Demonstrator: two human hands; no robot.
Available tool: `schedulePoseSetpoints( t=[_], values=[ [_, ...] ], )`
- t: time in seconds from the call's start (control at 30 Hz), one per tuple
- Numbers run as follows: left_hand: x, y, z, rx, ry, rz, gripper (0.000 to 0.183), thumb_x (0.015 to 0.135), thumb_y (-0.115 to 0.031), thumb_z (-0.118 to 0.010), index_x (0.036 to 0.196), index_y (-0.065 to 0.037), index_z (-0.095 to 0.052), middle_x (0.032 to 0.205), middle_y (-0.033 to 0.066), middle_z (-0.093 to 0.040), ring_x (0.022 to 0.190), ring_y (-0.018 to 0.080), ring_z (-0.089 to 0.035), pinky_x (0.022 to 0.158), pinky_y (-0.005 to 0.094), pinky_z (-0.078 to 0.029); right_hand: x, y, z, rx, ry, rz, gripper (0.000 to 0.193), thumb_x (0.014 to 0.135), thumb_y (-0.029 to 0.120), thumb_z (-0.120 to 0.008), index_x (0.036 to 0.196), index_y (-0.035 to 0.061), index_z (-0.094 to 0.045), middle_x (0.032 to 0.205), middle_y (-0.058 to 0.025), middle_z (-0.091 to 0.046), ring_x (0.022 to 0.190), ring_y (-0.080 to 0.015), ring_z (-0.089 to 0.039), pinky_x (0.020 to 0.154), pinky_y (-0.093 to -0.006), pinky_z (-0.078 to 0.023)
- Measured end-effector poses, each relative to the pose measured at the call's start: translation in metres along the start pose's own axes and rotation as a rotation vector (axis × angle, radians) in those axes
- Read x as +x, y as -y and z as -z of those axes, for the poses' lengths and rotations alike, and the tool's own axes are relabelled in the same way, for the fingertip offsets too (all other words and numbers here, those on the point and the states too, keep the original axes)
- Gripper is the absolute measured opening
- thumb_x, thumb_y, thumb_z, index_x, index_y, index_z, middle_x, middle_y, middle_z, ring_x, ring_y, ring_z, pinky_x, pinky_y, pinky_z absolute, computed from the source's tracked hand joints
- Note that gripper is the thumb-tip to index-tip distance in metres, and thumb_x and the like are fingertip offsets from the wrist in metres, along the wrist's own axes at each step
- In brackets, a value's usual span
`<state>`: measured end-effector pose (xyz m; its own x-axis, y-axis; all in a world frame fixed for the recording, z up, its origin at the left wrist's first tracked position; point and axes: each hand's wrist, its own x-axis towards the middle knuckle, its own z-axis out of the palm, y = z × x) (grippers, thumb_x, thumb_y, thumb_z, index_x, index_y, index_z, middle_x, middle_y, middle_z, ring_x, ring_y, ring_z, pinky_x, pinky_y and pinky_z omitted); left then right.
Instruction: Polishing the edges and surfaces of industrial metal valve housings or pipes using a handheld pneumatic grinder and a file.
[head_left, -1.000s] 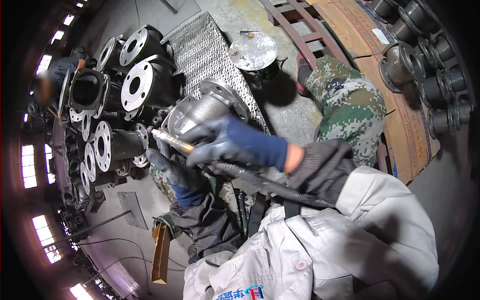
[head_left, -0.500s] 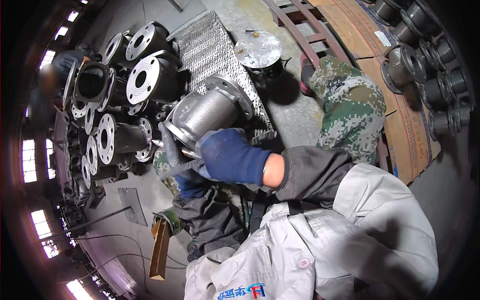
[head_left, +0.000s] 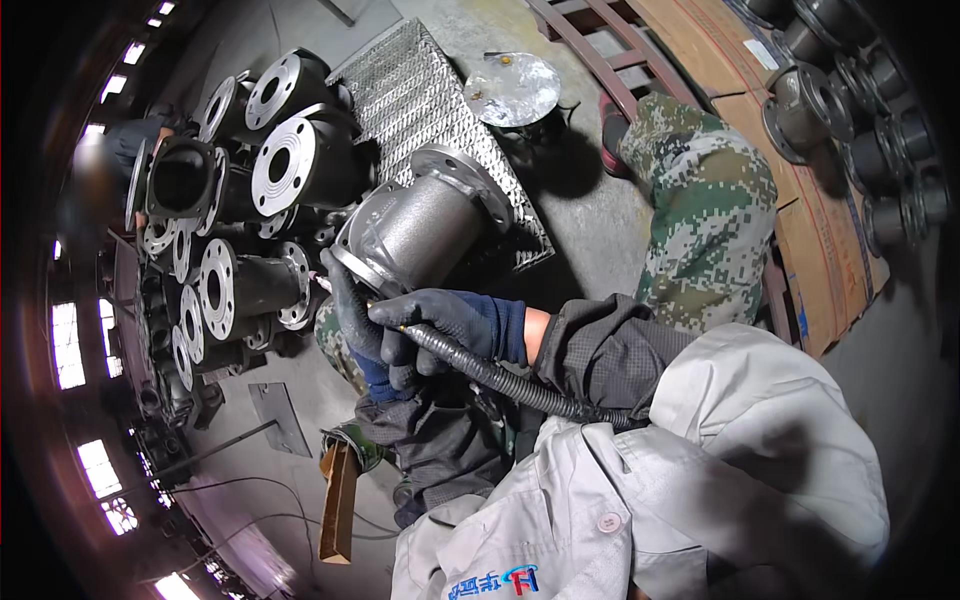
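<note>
A grey cast-metal valve body [head_left: 420, 225] with round flanges lies tilted in front of me on the metal grating. My right hand [head_left: 440, 322], in a dark-palmed blue glove, is closed round the rear of a hand-held die grinder whose ribbed black hose [head_left: 500, 383] runs back toward my sleeve. My left hand [head_left: 362, 325], gloved alike, wraps the front part of the tool, its fingers beside the valve body's near flange. The grinder's pale pinkish tip [head_left: 321, 281] pokes out left of that hand. The gloves hide most of the tool's body.
Several flanged valve bodies [head_left: 285, 160] are stacked at the left. The ridged metal grating [head_left: 400, 100] extends away from me; a round-topped stool [head_left: 512, 90] stands beside it. More castings [head_left: 805, 115] sit on cardboard [head_left: 800, 235] at right. A person [head_left: 125, 150] is at far left.
My right hand has turned over and drawn slightly back, bringing the ribbed hose into view. The left hand has shifted little, and the valve body lies in nearly the same place.
</note>
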<state>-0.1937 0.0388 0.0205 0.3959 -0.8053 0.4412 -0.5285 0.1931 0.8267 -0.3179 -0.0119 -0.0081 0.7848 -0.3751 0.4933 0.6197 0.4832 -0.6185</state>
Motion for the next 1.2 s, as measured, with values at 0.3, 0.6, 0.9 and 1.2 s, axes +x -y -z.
schedulePoseSetpoints(
  t=[0.3, 0.6, 0.9, 1.2],
  values=[
    [0.015, -0.031, -0.030, -0.943, -0.163, 0.596, 0.055, 0.102, -0.040, -0.041, 0.142, -0.004, -0.037, 0.141, 0.0155, -0.044, 0.126, 0.0283, -0.048, 0.107, 0.0444, -0.039, -0.035, 0.112, -0.007, -0.105, -0.453, -0.737, 0.041, 0.098, 0.027, -0.056, 0.125, -0.0022, -0.054, 0.085, -0.0116, -0.072, 0.057, -0.0098, -0.064, 0.051, -0.0216, -0.051],
    [0.018, -0.047, -0.044, -0.661, -0.255, 0.591, 0.052, 0.104, -0.041, -0.034, 0.138, -0.002, -0.042, 0.133, 0.0158, -0.050, 0.120, 0.0243, -0.053, 0.102, 0.0394, -0.044, -0.063, 0.064, -0.031, -0.102, -0.500, -0.824, 0.032, 0.096, 0.029, -0.059, 0.112, 0.0014, -0.057, 0.077, -0.0080, -0.069, 0.056, -0.0083, -0.062, 0.047, -0.0219, -0.048],
    [0.016, -0.029, -0.030, -0.137, -0.069, 0.372, 0.051, 0.105, -0.038, -0.032, 0.134, 0.001, -0.046, 0.131, 0.0164, -0.052, 0.117, 0.0234, -0.054, 0.101, 0.0388, -0.043, -0.039, 0.063, -0.038, -0.011, -0.616, -0.707, 0.032, 0.096, 0.027, -0.058, 0.112, -0.0015, -0.055, 0.068, -0.0138, -0.067, 0.044, -0.0140, -0.059, 0.042, -0.0262, -0.048],
    [0.014, -0.034, -0.034, -0.590, -0.183, 0.536, 0.051, 0.105, -0.037, -0.031, 0.140, -0.001, -0.040, 0.137, 0.0150, -0.048, 0.123, 0.0232, -0.050, 0.107, 0.0401, -0.038, -0.034, 0.084, -0.028, 0.005, -0.549, -0.881, 0.041, 0.093, 0.030, -0.058, 0.117, -0.0038, -0.060, 0.077, -0.0168, -0.071, 0.051, -0.0166, -0.065, 0.048, -0.0252, -0.051]
  ],
)
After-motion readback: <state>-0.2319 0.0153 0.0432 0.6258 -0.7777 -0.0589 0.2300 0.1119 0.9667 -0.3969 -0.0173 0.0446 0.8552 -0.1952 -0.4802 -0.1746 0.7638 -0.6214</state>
